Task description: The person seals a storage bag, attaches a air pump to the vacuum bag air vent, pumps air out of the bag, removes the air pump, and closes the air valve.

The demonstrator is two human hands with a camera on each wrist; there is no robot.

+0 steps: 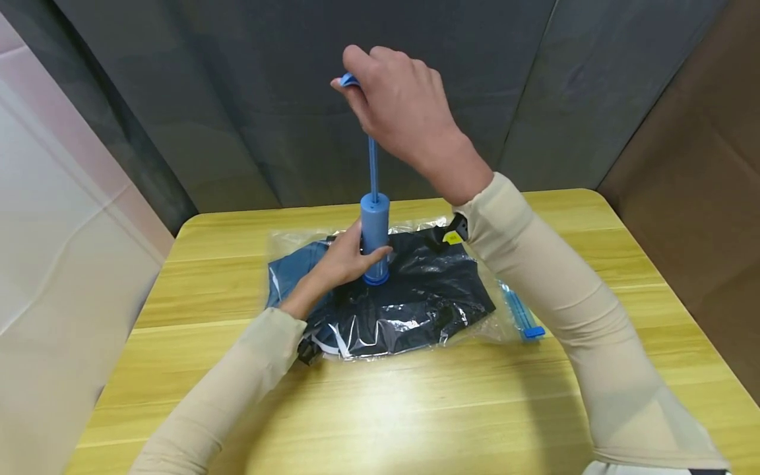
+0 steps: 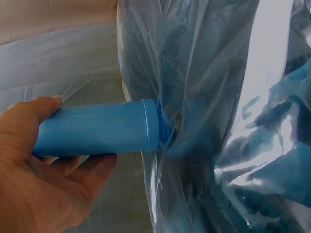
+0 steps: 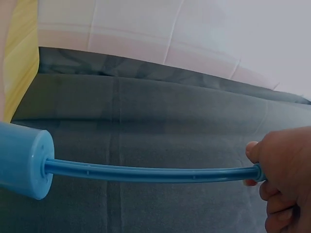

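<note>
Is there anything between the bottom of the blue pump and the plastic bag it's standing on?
Nothing visible. The pump stands upright with its lower end pressed straight into the clear bag of dark clothes. The left hand grips the barrel, and the right hand holds the handle with the rod pulled out.

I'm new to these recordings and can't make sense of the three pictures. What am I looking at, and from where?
No machine here: a person works with bare hands, wearing three cameras. The head view looks down on a yellow wooden table. On it lies a clear plastic bag with dark clothes inside. The left wrist view shows the left hand gripping the blue pump barrel, which stands upright with its end on the bag. The right wrist view shows the right hand gripping the pump handle, with the thin blue rod pulled far out.
</note>
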